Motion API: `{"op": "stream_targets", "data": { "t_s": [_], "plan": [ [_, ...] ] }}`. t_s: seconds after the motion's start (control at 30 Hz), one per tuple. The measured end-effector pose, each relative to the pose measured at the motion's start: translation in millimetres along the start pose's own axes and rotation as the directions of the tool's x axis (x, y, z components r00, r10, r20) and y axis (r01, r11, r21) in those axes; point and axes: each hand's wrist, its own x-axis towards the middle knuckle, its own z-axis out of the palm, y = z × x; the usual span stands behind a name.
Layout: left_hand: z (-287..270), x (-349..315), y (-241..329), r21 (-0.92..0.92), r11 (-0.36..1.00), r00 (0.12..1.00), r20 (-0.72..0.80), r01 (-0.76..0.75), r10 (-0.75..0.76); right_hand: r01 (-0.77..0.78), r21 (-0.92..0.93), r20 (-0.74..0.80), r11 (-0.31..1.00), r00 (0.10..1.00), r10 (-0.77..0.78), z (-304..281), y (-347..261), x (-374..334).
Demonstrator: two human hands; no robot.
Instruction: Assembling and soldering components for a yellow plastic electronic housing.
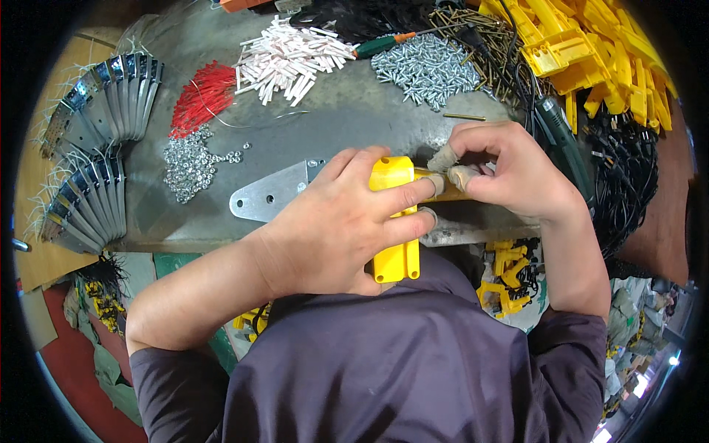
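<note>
My left hand point(336, 221) is wrapped round a yellow plastic housing point(396, 258) at the table's near edge, its fingers over the top. From under this hand a tapered grey metal plate point(258, 201) with holes sticks out to the left. My right hand point(509, 173) is at the housing's right side, thumb and forefinger pinched close together. Pale finger covers point(443, 159) wrap several fingertips. Whatever the right fingertips pinch is too small or hidden to make out. Just beyond that hand a long brass-coloured bolt point(464, 117) lies on the table.
Across the grey table point(325, 133) lie piles of silver screws point(428, 70), white sleeves point(292, 55), red pieces point(203, 96) and nuts point(188, 162). A green-handled screwdriver point(380, 46) lies behind. Metal blade assemblies point(96, 111) stand left; yellow housings point(569, 52), a power screwdriver point(561, 136) and black cords point(628, 177) lie right.
</note>
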Motion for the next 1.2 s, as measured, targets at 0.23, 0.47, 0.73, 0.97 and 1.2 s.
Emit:
{"op": "stream_targets", "data": {
  "t_s": [0.23,0.47,0.73,0.97,1.2],
  "plan": [
    [-1.9,0.9,0.4,0.000,1.000,0.999,0.043,-0.009,0.009,0.081,0.094,-0.117,0.992,0.991,-0.070,24.7,0.8,15.6],
    [-0.3,3.1,5.3,0.008,1.000,1.000,-0.015,0.026,-0.026,-0.057,-0.560,-0.268,0.827,0.956,-0.116,-21.2,33.3,-0.2],
    [-1.1,3.8,3.1,0.027,0.999,0.999,0.014,0.030,-0.031,0.033,-0.449,-0.322,0.893,0.926,-0.196,15.6,-11.6,-38.1],
    [-0.4,3.9,4.2,0.016,1.000,0.999,-0.032,0.016,-0.016,0.189,-0.361,-0.249,0.913,0.924,-0.290,50.3,-2.7,-51.5],
    [-0.6,7.7,-0.7,0.002,1.000,0.998,-0.062,-0.019,0.019,0.317,-0.440,-0.214,0.840,0.872,-0.441,52.5,-7.1,-28.0]
  ]
}}
